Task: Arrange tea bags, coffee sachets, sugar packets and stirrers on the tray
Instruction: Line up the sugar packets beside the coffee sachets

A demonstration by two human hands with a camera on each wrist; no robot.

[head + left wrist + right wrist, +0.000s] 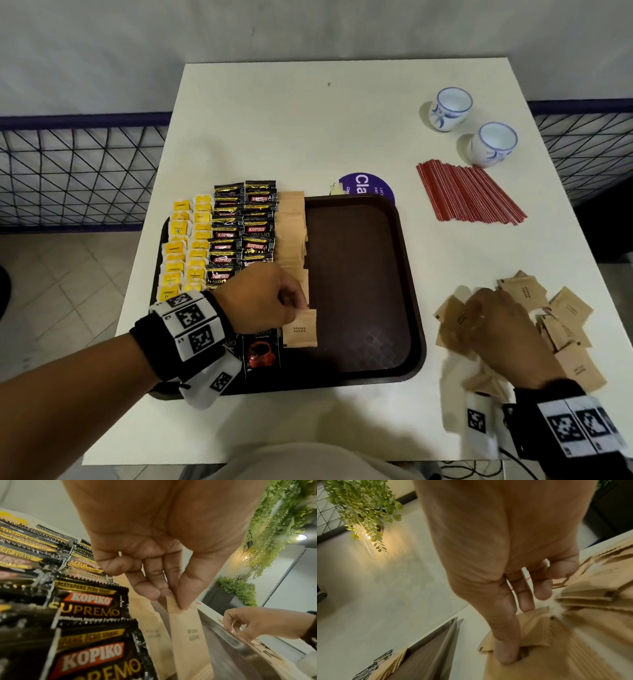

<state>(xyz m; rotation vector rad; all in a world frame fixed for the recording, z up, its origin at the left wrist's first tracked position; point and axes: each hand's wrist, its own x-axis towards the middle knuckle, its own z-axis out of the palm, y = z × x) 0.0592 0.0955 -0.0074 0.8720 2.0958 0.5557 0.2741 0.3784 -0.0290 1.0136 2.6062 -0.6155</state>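
A brown tray (356,274) holds two columns of yellow tea bags (186,246), two columns of black coffee sachets (243,229) and one column of brown sugar packets (291,233). My left hand (301,306) pinches a brown sugar packet (300,329) by its top edge at the near end of that column; in the left wrist view the thumb and fingers (173,601) clamp the packet (188,635). My right hand (479,308) is blurred over the loose sugar packets (561,325) on the table. Its thumb and fingers (517,631) close on a packet (536,627).
Red stirrers (469,193) lie in a flat bunch at the back right, with two white-and-blue cups (448,108) (493,144) behind them. A purple round sticker (368,185) shows behind the tray. The tray's right half is bare.
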